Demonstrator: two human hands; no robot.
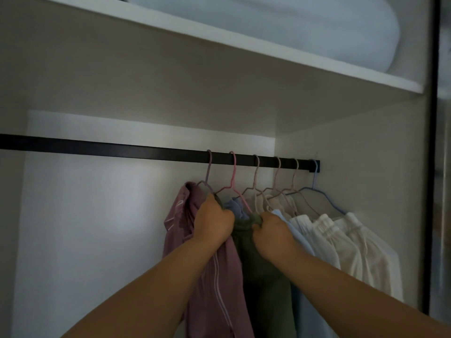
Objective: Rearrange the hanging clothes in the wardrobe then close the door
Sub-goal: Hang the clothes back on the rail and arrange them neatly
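Several hangers hook over the black rail [122, 148] at its right end. On them hang a mauve garment [219, 276] with white stripes, a dark green garment [263, 276], light blue clothes [302, 242] and cream clothes [353, 250]. My left hand [214, 222] grips the top of the green garment on its left side, next to the mauve one. My right hand [273, 231] pinches the green garment's waistband on its right side. A pink hanger [233, 184] rises between my hands.
A white shelf [244, 45] runs above the rail and carries pale folded bedding [317, 32]. The wardrobe's right wall [380, 167] stands close to the cream clothes, with a dark door edge [433, 167] beyond it. The rail's left part carries no hangers.
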